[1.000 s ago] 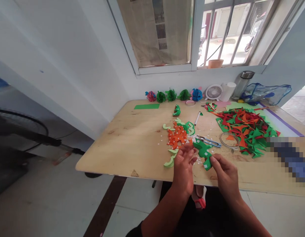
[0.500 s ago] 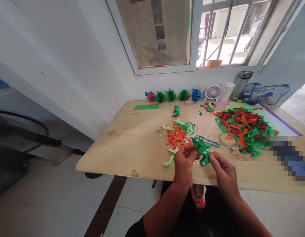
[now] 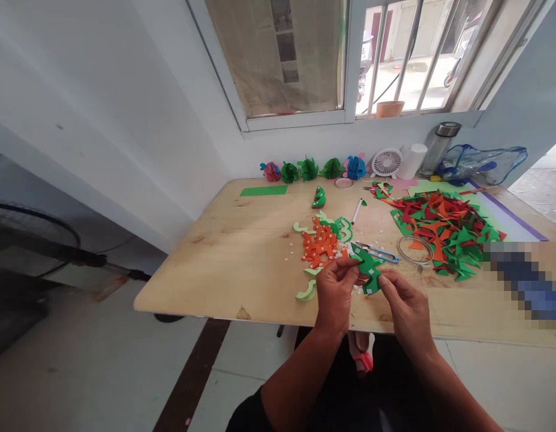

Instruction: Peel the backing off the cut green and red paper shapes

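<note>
Between my two hands is a green paper piece (image 3: pixel 370 273) with small white squares on it, held above the table's front edge. My left hand (image 3: pixel 337 289) pinches its left side, and my right hand (image 3: pixel 408 303) grips its lower right side. Just beyond my left hand lie orange paper cutouts (image 3: pixel 320 245) dotted with white squares. Pale green curved pieces (image 3: pixel 307 291) rest beside them. Blue-handled scissors (image 3: pixel 385 255) lie behind the held piece, partly covered by it.
A heap of red, orange and green scraps (image 3: pixel 444 228) covers the right side, beside a tape roll (image 3: pixel 415 251). Folded paper figures (image 3: pixel 309 168), a small fan (image 3: pixel 387 163) and a glass bottle (image 3: pixel 439 147) line the wall. A white pen (image 3: pixel 358 211) lies mid-table.
The camera view has shifted slightly. Both hands still hold the green piece, which is tilted a little differently.
</note>
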`<state>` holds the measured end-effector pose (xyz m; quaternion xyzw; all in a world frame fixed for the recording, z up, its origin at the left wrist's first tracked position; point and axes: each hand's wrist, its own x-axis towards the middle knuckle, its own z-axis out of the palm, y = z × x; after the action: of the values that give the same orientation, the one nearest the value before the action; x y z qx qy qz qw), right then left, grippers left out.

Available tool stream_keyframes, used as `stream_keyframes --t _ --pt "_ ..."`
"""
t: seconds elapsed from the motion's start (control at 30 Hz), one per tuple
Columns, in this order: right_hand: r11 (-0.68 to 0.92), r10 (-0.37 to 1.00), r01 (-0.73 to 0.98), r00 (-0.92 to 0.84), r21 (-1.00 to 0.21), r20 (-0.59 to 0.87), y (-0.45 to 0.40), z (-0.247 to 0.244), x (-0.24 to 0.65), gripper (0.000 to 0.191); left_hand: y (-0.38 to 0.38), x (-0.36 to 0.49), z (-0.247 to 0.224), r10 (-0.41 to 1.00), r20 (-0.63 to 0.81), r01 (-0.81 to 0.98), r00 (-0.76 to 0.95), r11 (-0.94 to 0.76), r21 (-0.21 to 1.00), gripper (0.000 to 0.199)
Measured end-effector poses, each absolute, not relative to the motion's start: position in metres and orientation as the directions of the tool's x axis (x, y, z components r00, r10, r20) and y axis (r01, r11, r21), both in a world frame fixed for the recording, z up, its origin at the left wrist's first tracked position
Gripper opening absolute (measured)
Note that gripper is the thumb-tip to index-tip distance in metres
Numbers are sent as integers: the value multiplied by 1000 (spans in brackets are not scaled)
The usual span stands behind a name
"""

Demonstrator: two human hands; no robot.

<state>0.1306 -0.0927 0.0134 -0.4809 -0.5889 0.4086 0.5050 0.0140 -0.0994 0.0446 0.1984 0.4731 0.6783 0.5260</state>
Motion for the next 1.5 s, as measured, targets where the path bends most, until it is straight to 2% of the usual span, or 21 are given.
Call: stream_keyframes --t 0.33,0.83,1.2,1.5 --pt "190 981 142 6 -971 193 -91 9 131 19 -99 15 41 906 -194 -497 -375 -20 868 14" --pt "238 968 184 31 -954 248 -92 10 129 18 -100 17 44 902 -220 -547 -371 -21 837 17" --pt "247 964 182 49 -952 260 -91 9 127 16 -97 17 43 900 -218 -521 -377 -11 854 16" --pt "280 957 279 -2 -919 291 -93 9 132 18 -93 13 31 902 -134 -426 -411 -60 903 17"
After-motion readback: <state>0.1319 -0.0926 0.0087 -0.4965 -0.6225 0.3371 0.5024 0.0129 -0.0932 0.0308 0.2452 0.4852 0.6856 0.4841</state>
